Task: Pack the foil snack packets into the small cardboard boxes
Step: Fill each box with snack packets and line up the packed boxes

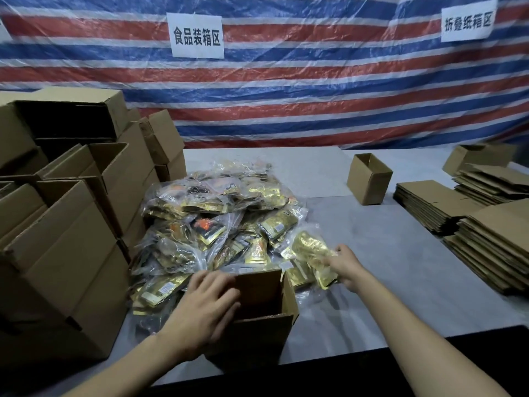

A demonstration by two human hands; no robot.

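Observation:
A small open cardboard box (259,325) stands at the table's near edge, its inside dark. My left hand (203,308) rests on the box's left rim, fingers curled over it. Just right of the box, my right hand (347,267) grips a bundle of gold foil packets (312,253) in clear plastic, held low above the table. Behind the box lies a big heap of foil snack packets (217,219), gold and black, many in clear bags.
Large open cartons (65,230) are stacked along the left. A second small open box (369,179) stands at the back right. Stacks of flattened cardboard (492,242) fill the right side. The grey table top (386,267) ends in a dark front edge.

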